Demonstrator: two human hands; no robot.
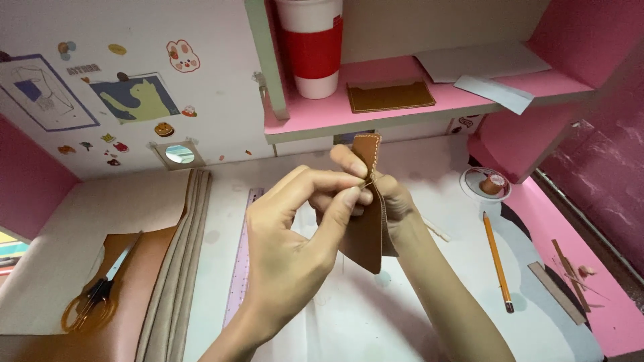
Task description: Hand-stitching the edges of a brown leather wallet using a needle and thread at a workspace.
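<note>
Both hands meet above the middle of the desk. The right hand holds one brown leather piece upright by its stitched edge, its grip closed around the piece from behind. The left hand is in front, thumb and forefinger pinched narrow at the seam on what seems a thin thread; whether a needle is there is too small to tell.

On the desk lie one orange pencil to the right, one purple ruler under the left wrist, and one pair of scissors resting on a large brown leather sheet at the left. One small dish holds a thread spool. Two flat strips lie at the far right.

On the pink shelf above stand one red-and-white cup and one flat brown leather rectangle, with two paper sheets beside it
</note>
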